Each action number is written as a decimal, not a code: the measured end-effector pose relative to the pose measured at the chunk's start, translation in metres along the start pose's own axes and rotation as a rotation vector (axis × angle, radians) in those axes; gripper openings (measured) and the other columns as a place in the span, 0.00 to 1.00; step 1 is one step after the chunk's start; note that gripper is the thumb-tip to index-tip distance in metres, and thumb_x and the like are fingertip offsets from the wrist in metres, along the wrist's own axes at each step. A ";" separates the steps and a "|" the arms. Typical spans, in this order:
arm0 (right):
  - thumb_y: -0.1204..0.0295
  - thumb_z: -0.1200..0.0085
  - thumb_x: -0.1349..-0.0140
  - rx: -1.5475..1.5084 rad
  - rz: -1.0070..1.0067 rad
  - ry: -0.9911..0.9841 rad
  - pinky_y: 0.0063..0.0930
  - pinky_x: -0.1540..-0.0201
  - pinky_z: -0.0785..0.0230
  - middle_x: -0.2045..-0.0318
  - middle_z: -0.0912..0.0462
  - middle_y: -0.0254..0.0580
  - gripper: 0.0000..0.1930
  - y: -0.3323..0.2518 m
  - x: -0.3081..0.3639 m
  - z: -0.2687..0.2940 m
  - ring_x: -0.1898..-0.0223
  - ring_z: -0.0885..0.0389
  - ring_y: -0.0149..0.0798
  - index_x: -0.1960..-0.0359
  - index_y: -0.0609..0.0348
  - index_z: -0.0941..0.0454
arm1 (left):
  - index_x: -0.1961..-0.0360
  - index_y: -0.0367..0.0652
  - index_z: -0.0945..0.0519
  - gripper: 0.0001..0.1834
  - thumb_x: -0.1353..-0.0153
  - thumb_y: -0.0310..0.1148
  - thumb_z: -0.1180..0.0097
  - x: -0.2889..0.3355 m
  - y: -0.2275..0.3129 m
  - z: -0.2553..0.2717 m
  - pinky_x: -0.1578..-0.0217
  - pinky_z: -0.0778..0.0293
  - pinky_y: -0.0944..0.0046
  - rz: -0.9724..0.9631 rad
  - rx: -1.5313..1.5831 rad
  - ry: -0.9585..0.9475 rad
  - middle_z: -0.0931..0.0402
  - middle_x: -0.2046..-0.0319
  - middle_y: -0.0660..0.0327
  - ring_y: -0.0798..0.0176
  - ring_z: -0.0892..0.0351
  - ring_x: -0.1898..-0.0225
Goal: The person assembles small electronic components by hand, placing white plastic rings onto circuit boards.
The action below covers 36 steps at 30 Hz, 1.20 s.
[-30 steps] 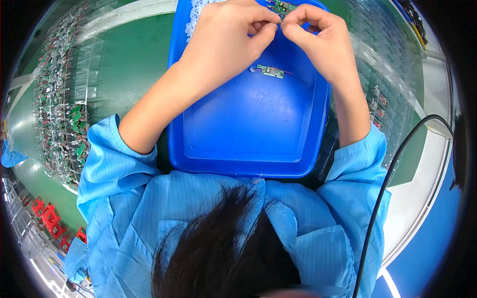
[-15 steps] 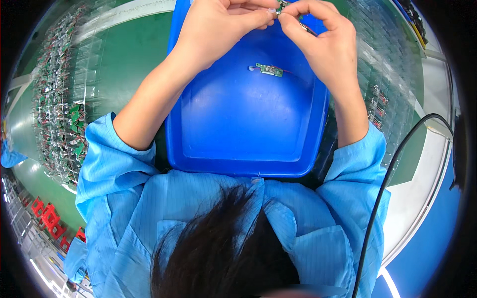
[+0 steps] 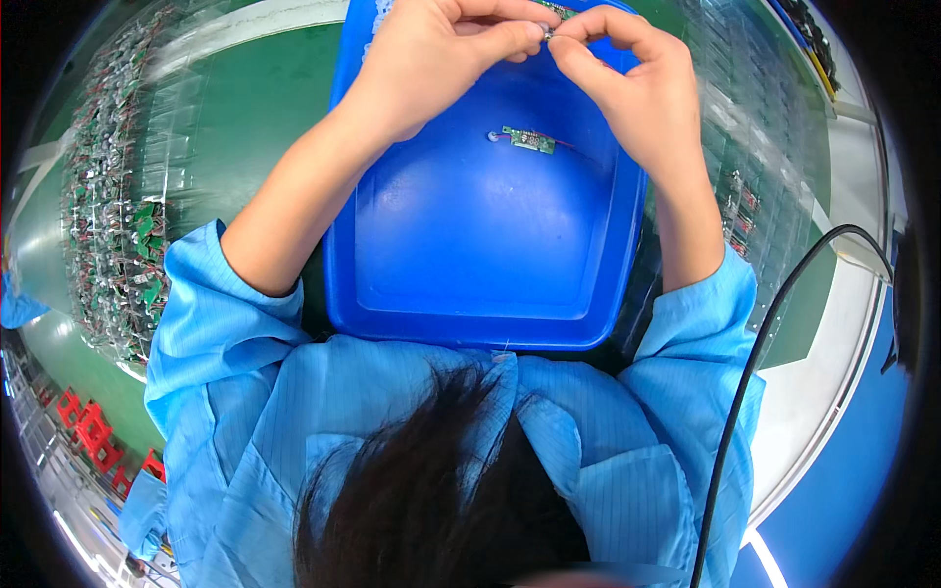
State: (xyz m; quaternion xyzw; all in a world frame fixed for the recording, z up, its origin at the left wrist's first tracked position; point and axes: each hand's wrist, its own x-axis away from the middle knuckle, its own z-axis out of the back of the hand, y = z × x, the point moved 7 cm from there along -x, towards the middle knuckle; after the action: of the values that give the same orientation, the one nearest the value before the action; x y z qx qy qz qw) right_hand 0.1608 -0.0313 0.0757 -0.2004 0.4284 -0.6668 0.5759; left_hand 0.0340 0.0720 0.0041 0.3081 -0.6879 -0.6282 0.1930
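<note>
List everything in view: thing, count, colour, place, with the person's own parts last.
small part: one, green, pinched between the fingertips of both hands at the top edge, mostly hidden.
circuit board: one, green, with thin wires, lying loose in the tray below the hands.
tray: one, blue, plastic, in front of the person on the bench.
bench: one, green surface, under and around the tray.
stacked boards: many, green in clear holders, along the left side.
clear holders: several, transparent, on the right side.
cable: one, black, curving down the right.
sleeves: two, light blue.
left hand: one, bare, gripping the small part.
right hand: one, bare, gripping the same part.
</note>
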 end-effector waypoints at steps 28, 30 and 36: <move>0.73 0.30 0.42 0.369 0.344 0.184 0.29 0.50 0.26 0.66 0.13 0.37 0.05 -0.012 0.002 0.005 0.55 0.17 0.35 0.67 0.59 0.13 | 0.53 0.32 0.14 0.10 0.34 0.25 0.35 0.004 -0.010 -0.013 0.56 0.21 0.71 0.231 0.331 -0.097 0.13 0.62 0.58 0.70 0.16 0.62; 0.75 0.33 0.46 0.288 0.242 0.198 0.33 0.53 0.28 0.70 0.16 0.38 0.04 -0.023 0.008 0.008 0.59 0.20 0.40 0.70 0.59 0.16 | 0.53 0.32 0.14 0.10 0.34 0.25 0.35 0.004 -0.008 -0.014 0.57 0.21 0.71 0.183 0.270 -0.074 0.14 0.62 0.59 0.70 0.17 0.63; 0.79 0.35 0.53 0.162 0.676 0.368 0.39 0.57 0.32 0.72 0.20 0.38 0.06 -0.050 0.020 0.004 0.63 0.23 0.48 0.76 0.56 0.20 | 0.54 0.31 0.14 0.10 0.34 0.24 0.35 0.007 0.011 -0.017 0.61 0.20 0.73 0.059 0.049 0.012 0.14 0.63 0.60 0.72 0.17 0.64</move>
State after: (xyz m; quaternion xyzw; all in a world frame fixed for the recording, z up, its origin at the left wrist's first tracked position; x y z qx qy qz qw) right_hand 0.1294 -0.0529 0.1136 0.1211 0.5122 -0.4960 0.6907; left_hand 0.0378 0.0547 0.0165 0.2961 -0.7107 -0.6032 0.2082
